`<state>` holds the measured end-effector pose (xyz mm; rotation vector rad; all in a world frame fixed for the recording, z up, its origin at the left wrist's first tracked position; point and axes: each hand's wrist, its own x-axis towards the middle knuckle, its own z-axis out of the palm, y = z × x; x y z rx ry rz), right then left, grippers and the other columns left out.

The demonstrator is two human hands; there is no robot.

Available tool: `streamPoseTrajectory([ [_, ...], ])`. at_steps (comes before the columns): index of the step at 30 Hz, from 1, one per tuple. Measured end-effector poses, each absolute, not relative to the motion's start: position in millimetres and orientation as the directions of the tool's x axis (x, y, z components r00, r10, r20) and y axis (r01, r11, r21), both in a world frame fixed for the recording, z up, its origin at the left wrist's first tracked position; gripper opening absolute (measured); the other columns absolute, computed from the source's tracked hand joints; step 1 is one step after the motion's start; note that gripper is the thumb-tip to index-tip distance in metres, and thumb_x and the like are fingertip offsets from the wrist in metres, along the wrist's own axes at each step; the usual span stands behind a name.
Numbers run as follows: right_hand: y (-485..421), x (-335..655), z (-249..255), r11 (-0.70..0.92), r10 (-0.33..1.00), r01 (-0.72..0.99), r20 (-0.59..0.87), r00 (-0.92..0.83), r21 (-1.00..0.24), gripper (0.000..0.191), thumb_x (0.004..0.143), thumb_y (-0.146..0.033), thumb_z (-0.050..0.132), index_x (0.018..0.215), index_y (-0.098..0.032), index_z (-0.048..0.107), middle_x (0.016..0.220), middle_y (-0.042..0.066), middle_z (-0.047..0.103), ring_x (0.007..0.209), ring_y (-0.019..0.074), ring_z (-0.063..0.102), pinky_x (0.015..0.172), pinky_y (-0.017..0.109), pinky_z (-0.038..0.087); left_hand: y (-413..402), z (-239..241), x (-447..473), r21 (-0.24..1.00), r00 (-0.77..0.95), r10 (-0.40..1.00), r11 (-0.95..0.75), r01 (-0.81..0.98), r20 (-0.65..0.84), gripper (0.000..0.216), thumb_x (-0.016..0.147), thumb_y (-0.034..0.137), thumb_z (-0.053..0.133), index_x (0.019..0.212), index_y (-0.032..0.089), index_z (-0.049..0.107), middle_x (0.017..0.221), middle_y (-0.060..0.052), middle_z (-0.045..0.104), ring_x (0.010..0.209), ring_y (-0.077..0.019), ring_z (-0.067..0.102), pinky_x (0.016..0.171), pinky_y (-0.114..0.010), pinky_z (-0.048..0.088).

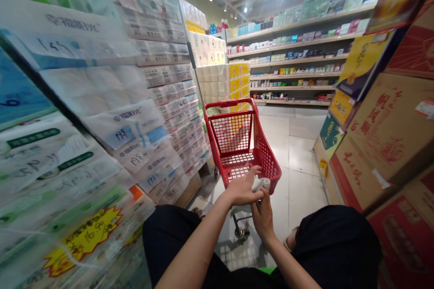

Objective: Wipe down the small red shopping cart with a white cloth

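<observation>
My left hand (242, 188) and my right hand (263, 216) meet in front of me over the near end of a red shopping cart (269, 156). Between them is a small white roll-like thing (265, 184), its round end facing up to the right; its exact kind I cannot make out. My right fingers close on it from below. The left hand grips it from the side, with the index finger raised and bent. The cart basket looks bare inside, and a tall thin pole (192, 58) rises at its far left corner.
Wrapped tissue packs (135, 117) are stacked high close on the left. Cardboard cartons (393, 131) line the right side. Pale floor tiles (301, 158) run ahead to shelves of small boxes and bottles (291, 45). A cart wheel (239, 232) is near my legs.
</observation>
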<state>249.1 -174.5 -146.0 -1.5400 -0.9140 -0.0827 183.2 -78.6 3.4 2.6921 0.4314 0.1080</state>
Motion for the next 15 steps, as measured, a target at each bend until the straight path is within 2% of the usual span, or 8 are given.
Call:
streamPoseTrajectory([
  [2, -173, 253, -148, 0.114, 0.437, 0.520, 0.513, 0.739, -0.846, 0.034, 0.092, -0.035, 0.048, 0.124, -0.023, 0.043, 0.118, 0.011, 0.054, 0.111, 0.0242, 0.055, 0.092, 0.043, 0.047, -79, 6, 182, 0.422, 0.951, 0.308, -0.865, 0.272, 0.018, 0.071, 0.086, 0.054, 0.050, 0.146, 0.034, 0.018, 0.143, 0.000, 0.051, 0.122, -0.0261, 0.057, 0.096, -0.039, 0.048],
  [5, -176, 272, -149, 0.109, 0.286, 0.457, 0.468, 0.836, -0.883, 0.039, 0.091, -0.037, 0.050, 0.126, -0.023, 0.040, 0.120, 0.011, 0.050, 0.111, 0.0235, 0.051, 0.094, 0.043, 0.044, -82, 8, 183, 0.370, 0.944, 0.329, -0.875, 0.311, -0.013, 0.065, 0.090, 0.055, 0.044, 0.146, 0.032, 0.023, 0.129, -0.002, 0.062, 0.115, -0.0264, 0.062, 0.093, -0.038, 0.049],
  [10, -177, 312, -143, 0.063, 0.163, 0.515, 0.518, 0.840, -0.855, 0.039, 0.090, -0.034, 0.047, 0.127, -0.023, 0.041, 0.124, 0.012, 0.044, 0.119, 0.0249, 0.044, 0.102, 0.048, 0.036, -87, 4, 191, 0.298, 0.947, 0.322, -0.904, 0.307, 0.000, 0.052, 0.091, 0.053, 0.042, 0.140, 0.035, 0.037, 0.123, 0.000, 0.066, 0.112, -0.0266, 0.064, 0.092, -0.037, 0.049],
  [13, -175, 335, -135, 0.026, 0.065, 0.513, 0.514, 0.856, -0.858, 0.038, 0.091, -0.032, 0.042, 0.128, -0.022, 0.043, 0.125, 0.013, 0.044, 0.123, 0.0263, 0.041, 0.105, 0.049, 0.034, -87, 2, 195, 0.296, 0.946, 0.323, -0.905, 0.306, 0.010, 0.054, 0.090, 0.053, 0.043, 0.140, 0.034, 0.037, 0.120, -0.001, 0.068, 0.109, -0.0274, 0.065, 0.091, -0.038, 0.050],
  [15, -175, 343, -129, 0.007, 0.074, 0.527, 0.526, 0.848, -0.850, 0.038, 0.091, -0.031, 0.040, 0.127, -0.021, 0.044, 0.123, 0.013, 0.045, 0.122, 0.0268, 0.041, 0.105, 0.050, 0.033, -86, 1, 196, 0.298, 0.941, 0.338, -0.898, 0.322, 0.002, 0.057, 0.089, 0.053, 0.045, 0.141, 0.033, 0.035, 0.116, -0.002, 0.069, 0.106, -0.0281, 0.066, 0.089, -0.038, 0.050],
])
